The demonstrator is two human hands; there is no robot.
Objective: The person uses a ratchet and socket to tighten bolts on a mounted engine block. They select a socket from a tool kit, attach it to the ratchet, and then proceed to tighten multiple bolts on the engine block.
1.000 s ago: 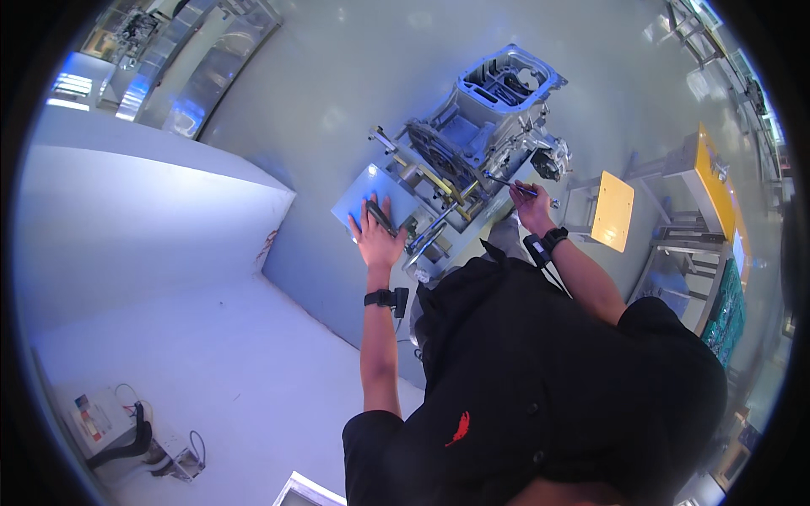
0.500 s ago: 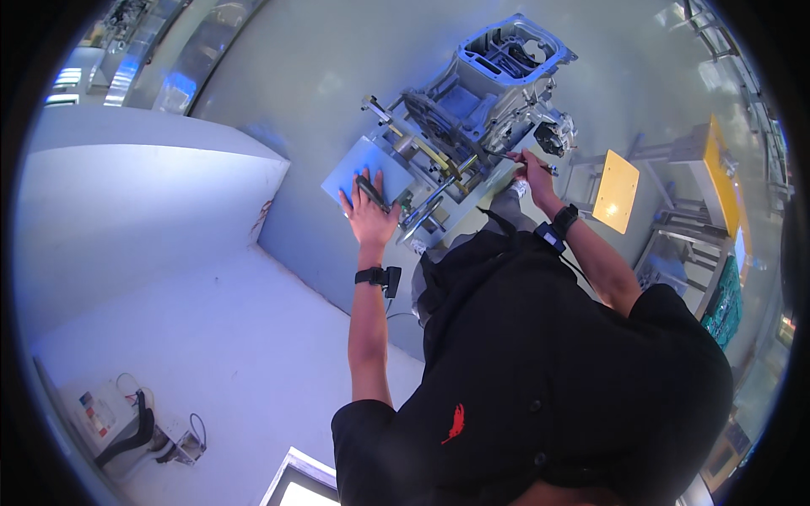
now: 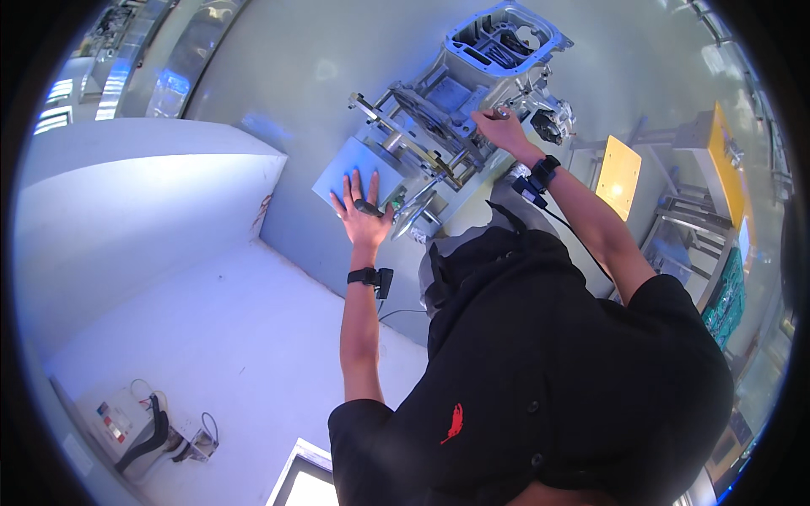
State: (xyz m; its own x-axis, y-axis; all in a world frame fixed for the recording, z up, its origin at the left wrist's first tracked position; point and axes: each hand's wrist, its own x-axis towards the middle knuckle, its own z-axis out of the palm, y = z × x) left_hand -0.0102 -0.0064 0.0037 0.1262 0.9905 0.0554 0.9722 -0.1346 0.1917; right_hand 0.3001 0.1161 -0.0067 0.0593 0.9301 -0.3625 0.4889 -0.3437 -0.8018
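A grey cast-metal housing [image 3: 506,38] sits on a metal fixture [image 3: 422,135] in front of me. My left hand [image 3: 363,215] lies flat with fingers spread on a pale grey plate [image 3: 350,164] at the fixture's left end; a small black piece crosses its fingers, and a black band is on the wrist. My right hand [image 3: 502,128] reaches to the housing's right side, fingers curled on a small metal part there. That wrist also wears a black band, with a cable running back along the arm.
A round metal handwheel [image 3: 415,212] hangs below the fixture. A yellow panel [image 3: 618,175] and a yellow-topped stand [image 3: 727,160] are at the right, with a green board [image 3: 726,295] lower down. A white partition [image 3: 143,194] stands left; a cabled device [image 3: 135,422] lies at the lower left.
My right hand has moved up along the fixture to the housing's side. My left hand stays flat on the grey plate. The view has shifted closer to the fixture.
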